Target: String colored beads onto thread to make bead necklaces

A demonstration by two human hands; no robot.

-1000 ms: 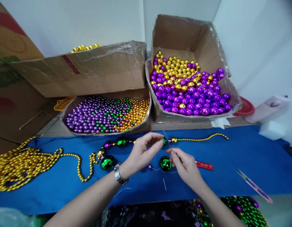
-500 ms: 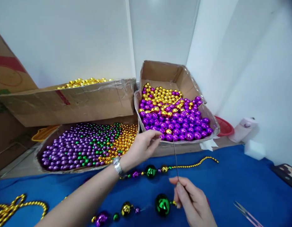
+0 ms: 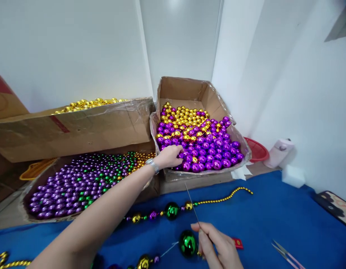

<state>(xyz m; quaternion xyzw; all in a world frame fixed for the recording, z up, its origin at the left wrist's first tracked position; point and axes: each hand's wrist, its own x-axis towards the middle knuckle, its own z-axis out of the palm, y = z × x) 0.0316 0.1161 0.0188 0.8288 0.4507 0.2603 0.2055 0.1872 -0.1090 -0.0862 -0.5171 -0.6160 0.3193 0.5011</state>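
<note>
– In the far right box point(image 3: 180, 91), the left hand point(image 3: 170, 156) is down at the purple beads point(image 3: 217, 164). Grabbed one?
– Can't tell, that grip's hidden. Right hand point(image 3: 217, 244), near side, is clamped on the needle point(image 3: 192, 203), big green bead point(image 3: 187, 243) just left of that hand on its thread point(image 3: 169, 249).
– So, bead-picking step?
– Looks like it, imo. Next move calls for pinching one bead, with the needle steady.

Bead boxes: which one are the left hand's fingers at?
The right-hand box, holding purple and gold beads; the left hand is at its near-left corner. Only the forearm crosses the lower-left box.
</note>
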